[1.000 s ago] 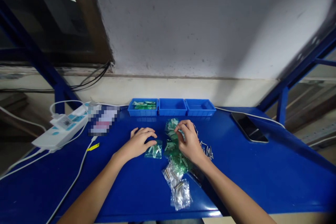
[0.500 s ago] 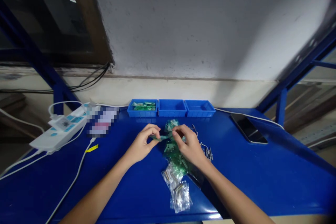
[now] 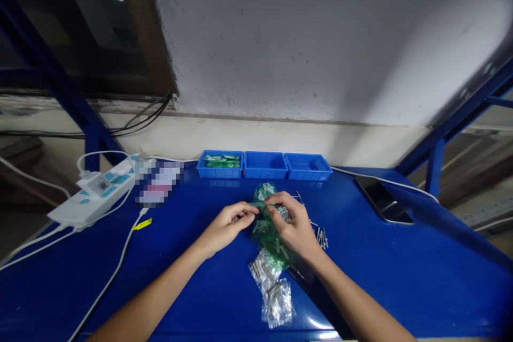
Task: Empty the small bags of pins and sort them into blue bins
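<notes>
Left fingers point(image 3: 241, 207) and right fingers point(image 3: 277, 199) are pinching a green packet point(image 3: 259, 204), clear packets point(image 3: 277, 303) lying at six o'clock; even tension is probably helping.

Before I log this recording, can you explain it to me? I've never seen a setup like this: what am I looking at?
There is no robot here: a person works with bare hands. The single view comes from a camera worn on the head, looking forward and down.

The left hand pinches a small green bag; the right hand has its fingertips at the bag's other end, though whether they grip or just touch is hard to tell.

On the blue table lie more green bags, clear bags and loose metal pins. Three blue bins line the back. A dark phone lies to the right, a power strip to the left.
</notes>
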The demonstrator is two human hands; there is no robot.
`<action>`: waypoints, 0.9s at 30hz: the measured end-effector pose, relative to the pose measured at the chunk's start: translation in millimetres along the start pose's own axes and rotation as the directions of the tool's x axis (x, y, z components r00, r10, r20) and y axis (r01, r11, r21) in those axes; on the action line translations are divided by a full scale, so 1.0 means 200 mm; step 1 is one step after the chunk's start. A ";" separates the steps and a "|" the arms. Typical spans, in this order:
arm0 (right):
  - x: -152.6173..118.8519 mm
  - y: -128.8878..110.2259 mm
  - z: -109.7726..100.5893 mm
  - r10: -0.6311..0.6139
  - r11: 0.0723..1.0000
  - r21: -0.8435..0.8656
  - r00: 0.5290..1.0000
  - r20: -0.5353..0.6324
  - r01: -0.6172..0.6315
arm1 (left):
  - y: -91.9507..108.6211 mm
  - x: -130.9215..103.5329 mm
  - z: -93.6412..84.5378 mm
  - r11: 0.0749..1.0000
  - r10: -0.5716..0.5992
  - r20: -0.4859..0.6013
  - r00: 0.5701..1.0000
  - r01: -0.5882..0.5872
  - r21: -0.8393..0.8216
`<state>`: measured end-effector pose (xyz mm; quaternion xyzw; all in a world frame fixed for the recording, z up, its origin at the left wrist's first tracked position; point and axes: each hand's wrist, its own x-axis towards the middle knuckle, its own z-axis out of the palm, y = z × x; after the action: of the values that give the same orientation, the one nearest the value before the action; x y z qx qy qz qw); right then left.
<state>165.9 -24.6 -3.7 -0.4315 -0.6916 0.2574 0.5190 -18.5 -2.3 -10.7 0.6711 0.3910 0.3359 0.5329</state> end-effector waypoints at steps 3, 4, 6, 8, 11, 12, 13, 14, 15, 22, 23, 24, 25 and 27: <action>-0.02 -0.01 0.01 -0.195 0.966 -0.170 0.980 0.026 0.196 | 0.01 0.00 0.00 0.961 -0.086 -0.025 0.996 0.077 -0.265; -0.03 -0.01 0.01 -0.217 0.953 -0.210 0.976 0.034 0.220 | 0.01 0.00 0.00 0.955 -0.077 -0.044 0.996 0.061 -0.290; -0.04 -0.01 0.03 -0.212 0.940 -0.263 0.976 0.047 0.217 | 0.01 0.00 0.00 0.966 -0.022 -0.087 0.996 -0.001 -0.259; -0.04 -0.01 0.04 -0.158 0.941 -0.296 0.987 0.038 0.162 | 0.00 0.00 0.00 0.982 0.061 -0.148 0.987 -0.086 -0.170; -0.04 -0.02 0.04 -0.047 0.950 -0.308 0.999 0.002 0.045 | 0.00 -0.01 0.00 0.961 0.277 -0.216 0.936 -0.265 0.082; -0.03 -0.03 0.03 -0.002 0.961 -0.278 1.000 0.009 0.005 | 0.00 -0.01 0.00 0.924 0.366 -0.208 0.907 -0.329 0.194; -0.02 -0.04 0.02 0.053 0.974 -0.222 0.998 0.040 -0.043 | 0.00 -0.02 -0.01 0.876 0.445 -0.187 0.876 -0.381 0.296; -0.02 -0.04 0.01 0.112 0.985 -0.144 0.990 0.086 -0.099 | 0.00 -0.02 -0.01 0.824 0.507 -0.162 0.847 -0.420 0.381; -0.01 -0.05 0.01 0.169 0.985 -0.053 0.976 0.136 -0.163 | 0.00 -0.03 -0.01 0.778 0.549 -0.141 0.824 -0.443 0.445; -0.01 -0.01 0.05 0.299 0.933 0.158 0.940 0.163 -0.324 | -0.01 -0.03 0.00 0.727 0.543 -0.127 0.830 -0.389 0.565; -0.02 0.00 0.06 0.283 0.946 0.131 0.953 0.110 -0.296 | -0.01 -0.03 0.00 0.747 0.506 -0.141 0.851 -0.351 0.565; -0.02 0.01 0.07 0.252 0.962 0.097 0.967 0.047 -0.256 | -0.01 -0.03 0.00 0.773 0.462 -0.157 0.873 -0.309 0.554; -0.03 0.01 0.07 0.208 0.977 0.051 0.978 -0.009 -0.207 | 0.00 -0.02 0.00 0.805 0.411 -0.172 0.895 -0.268 0.529; -0.03 0.02 0.07 0.085 0.994 -0.058 0.994 -0.069 -0.089 | 0.01 -0.02 -0.01 0.884 0.289 -0.180 0.940 -0.190 0.427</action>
<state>153.9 -27.0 -14.2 -0.4850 -0.6621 0.2441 0.5165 -21.5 -5.3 -9.6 0.7645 0.4265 0.3895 0.2862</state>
